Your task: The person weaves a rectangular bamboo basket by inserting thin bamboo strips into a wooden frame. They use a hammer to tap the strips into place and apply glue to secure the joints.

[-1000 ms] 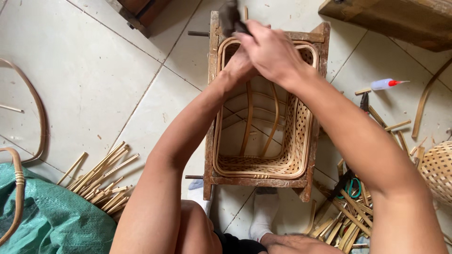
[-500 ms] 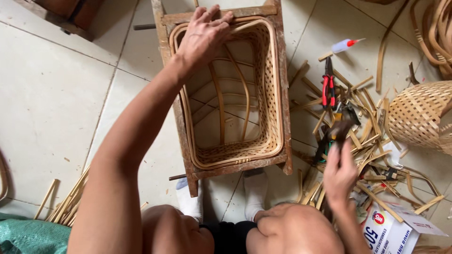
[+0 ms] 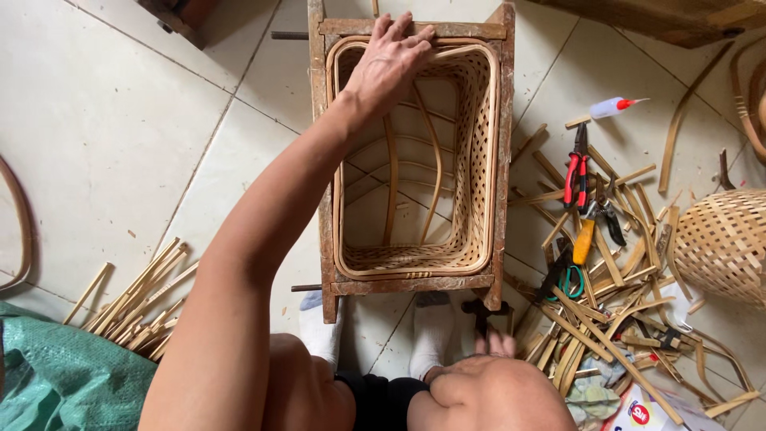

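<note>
Tiled floor (image 3: 104, 120), left hand (image 3: 388, 62) on basket rim (image 3: 415, 49)

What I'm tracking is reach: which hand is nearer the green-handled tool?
Right. The right hand sits by the knee, below-left of the green-handled tool; the left hand rests on the far rim of the basket, farther off.

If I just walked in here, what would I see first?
Right in the middle stands a half-woven rectangular bamboo basket held inside a worn wooden frame, with the person's left hand resting on its far rim. To the right, a messy heap of loose bamboo strips covers the pale floor tiles, with red-handled pliers lying on top.
</note>
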